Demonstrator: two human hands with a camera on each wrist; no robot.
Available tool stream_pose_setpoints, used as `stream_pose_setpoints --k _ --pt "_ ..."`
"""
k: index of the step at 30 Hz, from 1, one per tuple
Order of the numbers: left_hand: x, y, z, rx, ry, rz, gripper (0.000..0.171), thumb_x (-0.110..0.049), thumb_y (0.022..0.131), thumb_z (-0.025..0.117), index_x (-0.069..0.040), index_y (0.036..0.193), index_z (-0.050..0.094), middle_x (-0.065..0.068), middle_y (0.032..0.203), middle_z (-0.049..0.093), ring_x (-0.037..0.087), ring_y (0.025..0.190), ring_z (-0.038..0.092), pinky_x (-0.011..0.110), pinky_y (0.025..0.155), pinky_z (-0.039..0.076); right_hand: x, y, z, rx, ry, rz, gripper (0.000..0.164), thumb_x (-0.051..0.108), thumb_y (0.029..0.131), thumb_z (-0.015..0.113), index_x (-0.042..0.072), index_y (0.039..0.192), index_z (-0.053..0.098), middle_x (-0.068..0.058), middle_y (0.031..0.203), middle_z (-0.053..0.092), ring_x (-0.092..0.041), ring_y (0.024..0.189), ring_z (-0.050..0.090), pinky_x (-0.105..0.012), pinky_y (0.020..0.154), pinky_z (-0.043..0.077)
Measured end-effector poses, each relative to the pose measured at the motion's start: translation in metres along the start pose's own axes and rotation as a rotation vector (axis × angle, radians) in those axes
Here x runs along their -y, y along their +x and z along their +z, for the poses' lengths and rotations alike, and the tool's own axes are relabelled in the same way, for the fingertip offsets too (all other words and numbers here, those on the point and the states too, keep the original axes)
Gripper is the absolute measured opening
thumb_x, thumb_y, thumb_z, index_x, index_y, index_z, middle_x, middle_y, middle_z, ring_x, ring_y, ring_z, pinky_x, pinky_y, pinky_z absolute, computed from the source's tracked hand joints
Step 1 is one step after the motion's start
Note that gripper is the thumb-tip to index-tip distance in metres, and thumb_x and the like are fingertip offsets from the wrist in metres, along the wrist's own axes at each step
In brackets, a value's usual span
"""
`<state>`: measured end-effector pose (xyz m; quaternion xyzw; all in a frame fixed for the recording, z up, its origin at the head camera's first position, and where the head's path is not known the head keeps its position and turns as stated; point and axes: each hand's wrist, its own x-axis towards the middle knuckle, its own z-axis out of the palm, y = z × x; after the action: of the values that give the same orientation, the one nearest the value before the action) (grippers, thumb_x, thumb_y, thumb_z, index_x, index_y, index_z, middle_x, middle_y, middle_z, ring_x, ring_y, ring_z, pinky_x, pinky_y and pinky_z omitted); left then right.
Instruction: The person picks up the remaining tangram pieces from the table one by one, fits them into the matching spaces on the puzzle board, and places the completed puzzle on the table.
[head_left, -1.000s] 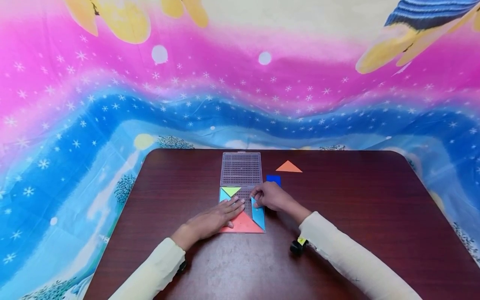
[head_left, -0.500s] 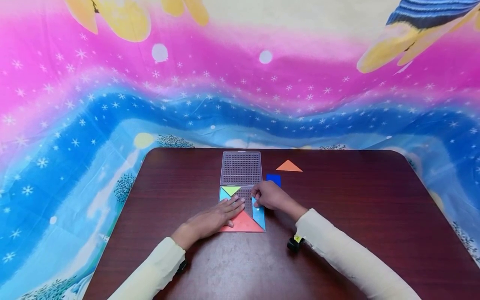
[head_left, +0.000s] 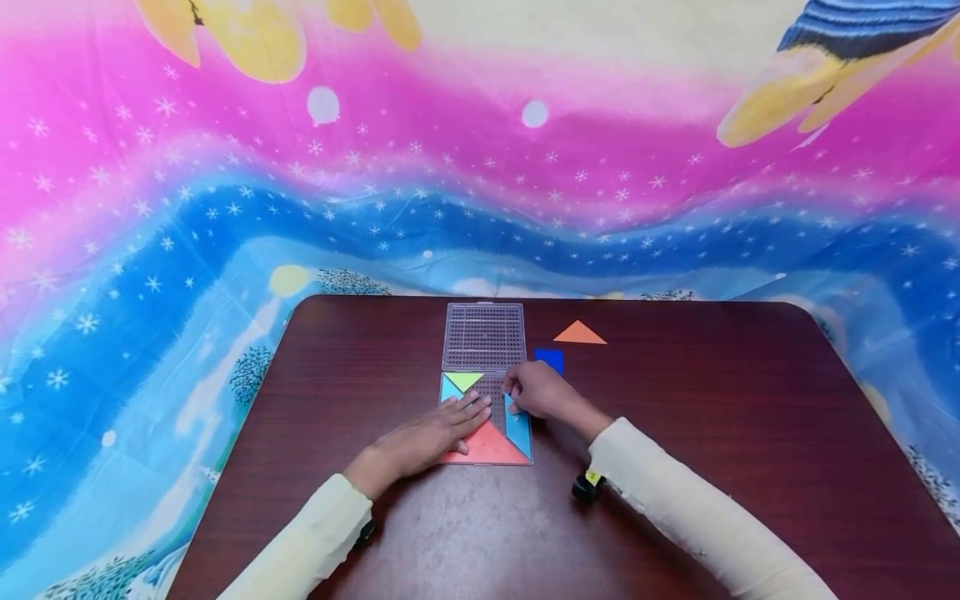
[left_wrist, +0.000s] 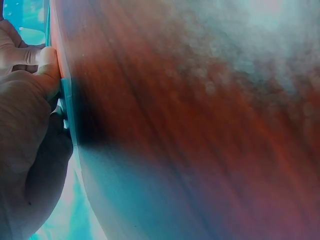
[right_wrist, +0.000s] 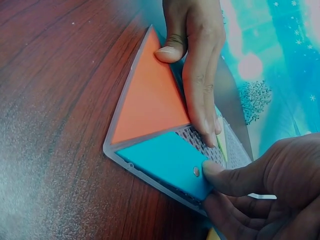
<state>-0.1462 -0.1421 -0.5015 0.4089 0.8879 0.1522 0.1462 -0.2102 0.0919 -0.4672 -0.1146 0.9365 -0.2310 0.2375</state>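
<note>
My right hand pinches the upper end of a light-blue tangram parallelogram between thumb and fingers. In the right wrist view this parallelogram lies along the case's side, its pinched end close to the rim. Fingers straight, my left hand rests over the clear tangram case, its thumb on the large coral-red triangle. A light-blue triangle, partly under that hand, and a yellow-green triangle sit in the case too. The left wrist view shows only the hand's side and the table.
The gridded lid lies folded back behind the case. A blue square lies just beyond my right hand, with an orange triangle farther back. The dark wooden table ends at a printed cloth backdrop.
My right wrist and sleeve have shifted slightly to the left. Both hands otherwise keep their places, and the tangram pieces look unmoved.
</note>
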Motion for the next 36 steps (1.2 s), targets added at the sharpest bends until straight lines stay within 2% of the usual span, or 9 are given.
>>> stream_pose_setpoints --k 10,25,36 --pt "0.0003 0.0009 0.0001 0.001 0.004 0.002 0.06 -0.034 0.109 0.046 -0.013 0.162 0.028 0.004 0.173 0.019 0.025 0.162 0.01 0.046 0.129 0.024 0.0018 -0.0027 0.0001 -0.03 -0.01 -0.012 0.016 0.006 0.085 0.082 0.01 0.097 0.071 -0.003 0.077 0.061 -0.016 0.071 0.058 -0.023 0.063 0.051" --pt "-0.0006 0.0002 -0.0006 -0.005 -0.009 0.002 0.06 -0.033 0.109 0.048 -0.013 0.162 0.029 0.005 0.172 0.021 0.026 0.161 0.014 0.047 0.128 0.027 0.0071 -0.004 0.0029 -0.036 -0.091 -0.011 0.023 0.006 0.082 0.085 0.01 0.095 0.067 -0.002 0.076 0.059 -0.015 0.07 0.055 -0.024 0.062 0.048" --pt "-0.0004 0.0002 -0.0003 -0.003 0.01 0.003 0.06 -0.034 0.109 0.047 -0.013 0.162 0.029 0.004 0.172 0.02 0.026 0.161 0.013 0.047 0.128 0.026 0.0033 -0.0055 0.0086 -0.111 -0.032 -0.054 0.022 0.004 0.081 0.085 0.008 0.095 0.068 -0.001 0.073 0.059 -0.015 0.068 0.055 -0.023 0.06 0.047"
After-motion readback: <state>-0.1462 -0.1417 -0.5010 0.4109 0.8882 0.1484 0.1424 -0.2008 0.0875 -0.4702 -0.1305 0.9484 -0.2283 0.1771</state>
